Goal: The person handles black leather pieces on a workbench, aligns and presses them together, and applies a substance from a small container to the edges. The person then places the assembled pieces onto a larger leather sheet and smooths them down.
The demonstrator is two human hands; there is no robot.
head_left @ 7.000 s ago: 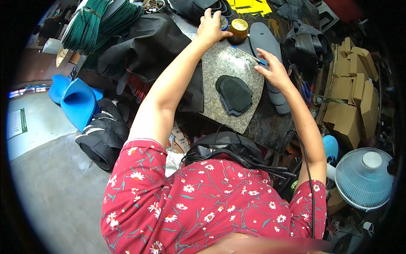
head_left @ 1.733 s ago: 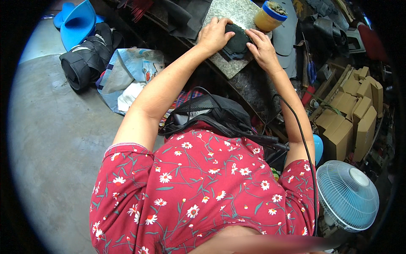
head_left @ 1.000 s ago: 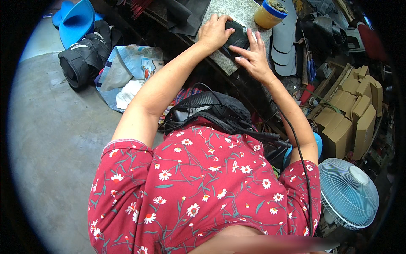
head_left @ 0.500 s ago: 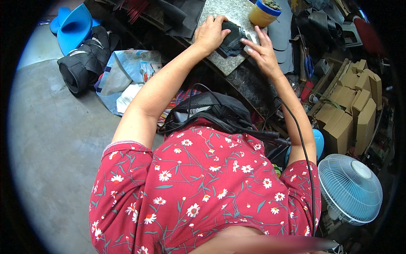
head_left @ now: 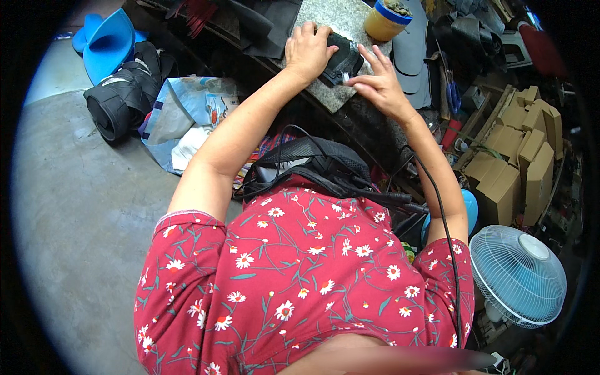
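Note:
A dark, flat piece of sheet material (head_left: 340,57), perhaps leather, lies on a speckled grey stone slab (head_left: 328,94). Over its left side, my left hand (head_left: 306,53) curls its fingers and thumb, holding it against the slab. At the piece's near right corner, my right hand (head_left: 382,86) pinches a small whitish strip (head_left: 345,76) between thumb and forefinger, its other fingers stretched out. What the strip is made of is too small to tell. Behind my right hand, a yellowish tub with a blue rim (head_left: 385,22) stands on the slab.
Dark grey sole-shaped sheets (head_left: 409,53) lie right of the slab. Folded brown cardboard boxes (head_left: 500,169) and a fan (head_left: 519,275) are at the right. A plastic bag (head_left: 181,109), a black roll (head_left: 119,103) and blue curved pieces (head_left: 112,47) sit on the left.
My right hand has moved slightly down and left, its thumb and forefinger coming together at the piece's near corner. My left hand stays on the piece.

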